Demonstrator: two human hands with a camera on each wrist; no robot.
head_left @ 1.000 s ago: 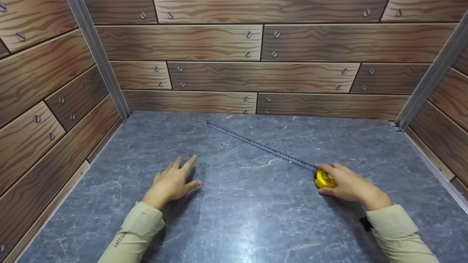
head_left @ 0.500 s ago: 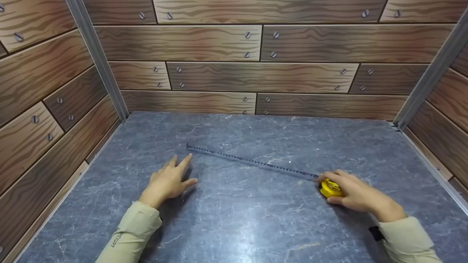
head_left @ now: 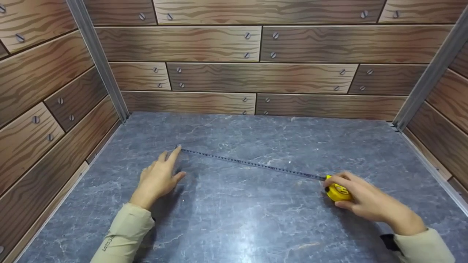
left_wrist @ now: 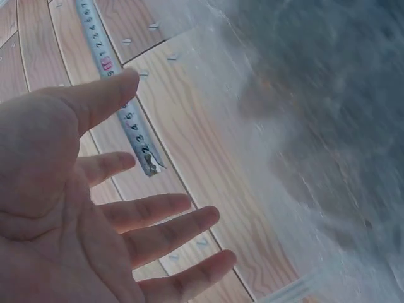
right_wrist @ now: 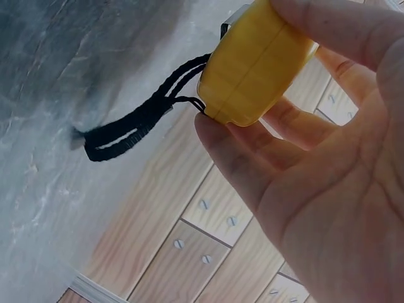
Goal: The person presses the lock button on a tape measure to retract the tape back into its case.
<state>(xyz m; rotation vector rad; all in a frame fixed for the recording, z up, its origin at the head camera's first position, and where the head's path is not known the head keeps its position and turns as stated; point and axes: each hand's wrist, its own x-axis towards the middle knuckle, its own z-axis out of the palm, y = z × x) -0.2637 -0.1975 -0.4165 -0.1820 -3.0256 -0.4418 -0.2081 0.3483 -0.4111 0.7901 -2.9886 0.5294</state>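
Observation:
My right hand (head_left: 369, 201) grips a yellow tape measure (head_left: 340, 193), seen in the right wrist view as a yellow case (right_wrist: 252, 69) between thumb and fingers. A black wrist strap (right_wrist: 120, 139) dangles from it. The pulled-out blade (head_left: 252, 164) runs left across the grey surface. Its free end reaches the fingertips of my left hand (head_left: 156, 179), whose fingers are extended and spread. In the left wrist view, the blade's metal end hook (left_wrist: 151, 165) lies beyond the fingers of the left hand (left_wrist: 82, 183); whether they touch it I cannot tell.
A grey marbled tabletop (head_left: 234, 219) spreads under both hands. Wood-plank-patterned panels (head_left: 219, 76) enclose it at the back and both sides, with metal posts (head_left: 98, 54) at the rear corners.
The blade's free end has swung left and nearer, to my left fingertips. My right hand has moved right and nearer with the tape measure. My left hand has shifted slightly left.

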